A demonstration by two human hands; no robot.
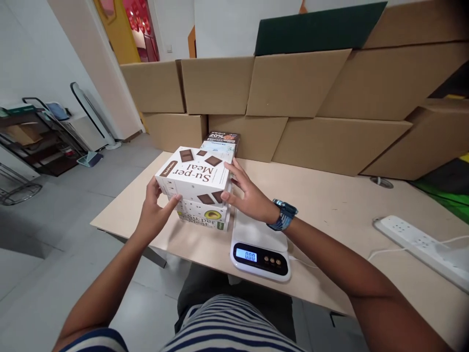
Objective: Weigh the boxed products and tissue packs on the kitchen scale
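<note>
A white "Su-per Meal" box [194, 168] with chocolate squares printed on it is gripped between my two hands. Its left side is held by my left hand [156, 210], thumb on the front face. On the right side and corner rests my right hand [249, 193], fingers curled round the edge. Directly beneath is another Su-per Meal box [200, 215] with an avocado picture; whether the two touch cannot be made out. To the right lies a white digital scale [260, 239] reading 0.00, partly under my right forearm.
Smaller boxes [222, 139] stand behind the held one. Stacked brown cartons [216, 85] wall off the table's back. A white power strip [421, 244] with cables lies at the right of the wooden table [326, 205]. A shelf trolley [40, 132] stands on the floor at left.
</note>
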